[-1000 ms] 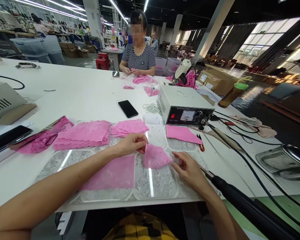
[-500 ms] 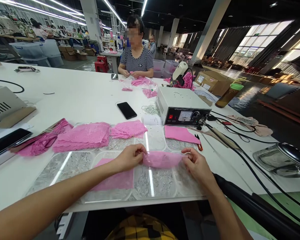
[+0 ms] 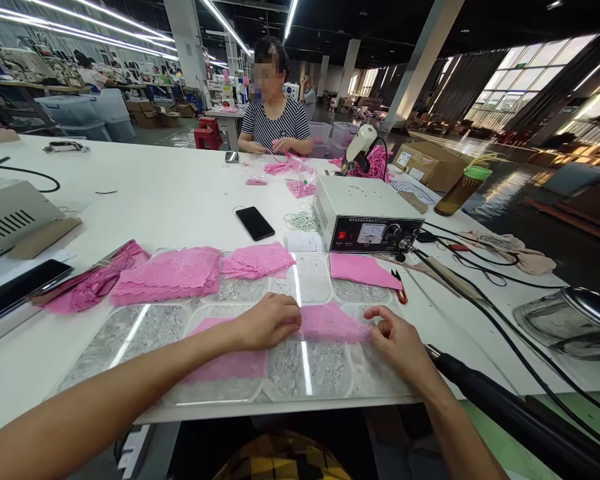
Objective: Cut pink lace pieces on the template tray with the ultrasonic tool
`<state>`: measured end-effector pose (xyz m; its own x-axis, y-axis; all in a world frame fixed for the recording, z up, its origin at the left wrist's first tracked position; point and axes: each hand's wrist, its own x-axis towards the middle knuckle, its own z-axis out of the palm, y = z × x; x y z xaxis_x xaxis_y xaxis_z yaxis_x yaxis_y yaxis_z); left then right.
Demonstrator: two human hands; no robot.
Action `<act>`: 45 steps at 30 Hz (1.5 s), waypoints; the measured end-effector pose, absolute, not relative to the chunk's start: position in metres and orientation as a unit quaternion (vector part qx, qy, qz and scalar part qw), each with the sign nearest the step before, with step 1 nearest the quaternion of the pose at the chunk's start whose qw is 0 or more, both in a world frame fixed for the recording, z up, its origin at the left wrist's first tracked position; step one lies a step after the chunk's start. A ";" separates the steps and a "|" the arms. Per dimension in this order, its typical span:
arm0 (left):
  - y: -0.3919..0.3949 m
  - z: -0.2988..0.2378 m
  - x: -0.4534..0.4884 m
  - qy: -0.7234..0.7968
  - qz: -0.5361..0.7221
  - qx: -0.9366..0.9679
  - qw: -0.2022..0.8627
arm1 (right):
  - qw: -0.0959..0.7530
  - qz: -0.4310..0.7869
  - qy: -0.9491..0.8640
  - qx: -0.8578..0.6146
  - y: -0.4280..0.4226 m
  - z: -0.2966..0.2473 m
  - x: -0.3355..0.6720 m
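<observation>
A thin pink lace fabric piece (image 3: 334, 323) stretches between my two hands, just over the clear plastic sheet. My left hand (image 3: 273, 321) is closed on its left end, with the fingertips partly hidden. At the right end, my right hand (image 3: 394, 339) pinches the corner between thumb and a curled finger, the index finger reaching out above. Under my left forearm lies a flat pink panel (image 3: 230, 363), partly covered. A pink lace stack (image 3: 167, 275) and a smaller pink lace pile (image 3: 257, 260) sit beyond. A black-handled tool (image 3: 480, 387) with a metal tip lies beside my right wrist.
A white control box (image 3: 375, 207) with a dial stands ahead, its cables (image 3: 475, 293) running right. Orange-handled snips (image 3: 400, 288), a pink fabric piece (image 3: 363, 269), a phone (image 3: 254, 223) and a glass pot (image 3: 570, 323) are around. A co-worker (image 3: 275, 120) sits opposite, handling pink pieces.
My left hand has turned over, knuckles up, and shifted slightly right. The lace piece now looks more spread, and its right end sits a little lower. The view has shifted slightly.
</observation>
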<state>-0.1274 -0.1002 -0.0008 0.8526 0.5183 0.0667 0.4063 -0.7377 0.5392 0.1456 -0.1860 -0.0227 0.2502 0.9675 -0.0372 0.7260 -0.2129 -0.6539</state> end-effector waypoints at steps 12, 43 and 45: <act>-0.108 -0.003 -0.145 0.170 0.074 0.958 0.217 | 0.186 0.189 -0.628 -0.732 -0.204 -0.021 0.160; 0.029 -0.012 0.006 0.323 0.081 0.908 0.253 | 0.405 0.142 -0.532 -0.730 -0.133 -0.027 0.156; 0.030 -0.007 0.006 0.322 0.084 0.911 0.245 | 0.397 0.121 -0.537 -0.734 -0.131 -0.027 0.156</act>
<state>0.0061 0.0298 -0.0067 0.7785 0.6276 -0.0047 0.5455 -0.6728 0.4998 0.1560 -0.1310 -0.0269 0.3933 0.8853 0.2482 0.6923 -0.1075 -0.7135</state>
